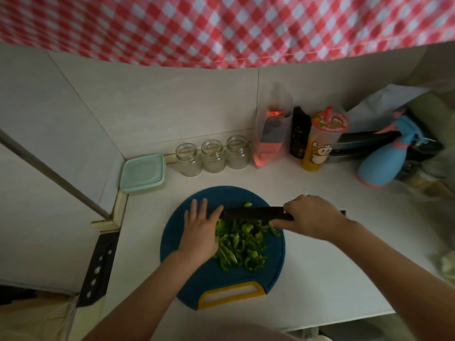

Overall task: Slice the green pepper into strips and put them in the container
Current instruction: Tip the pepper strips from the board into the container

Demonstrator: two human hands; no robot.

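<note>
Desk (pixel 320 279): pale top, walled by pale panels at the far and left edges.

Cutting board (pixel 209 279): round, blue, with a yellow handle slot; lies at the middle of the near edge, handle toward the person.

Green pepper strips (pixel 241 244): a loose heap on the middle of the cutting board, and one stray bit beyond the blade.

Knife (pixel 253 213): dark broad blade, lying crosswise over the far side of the heap.

Left hand (pixel 202 230): flat on the board, fingers straight and slightly spread, its side against the left flank of the heap, one fingertip at the blade's end.

Right hand (pixel 312 215): fingers curled round the knife's handle, on the board's right.

Container (pixel 142 173): square, mint-green, lid on, in the far left corner of the desk and well apart from the strips.

Glass jars (pixel 213 156): three, open, in a row along the far edge just right of the container.

Further right along the far edge:
- clear plastic bag (pixel 268 146)
- dark bottle (pixel 299 134)
- printed drink cup (pixel 320 143) with a red straw
- blue spray bottle (pixel 384 163) lying toward the right edge

Red-and-white checked cloth (pixel 221 28): hangs above the far panel
</note>
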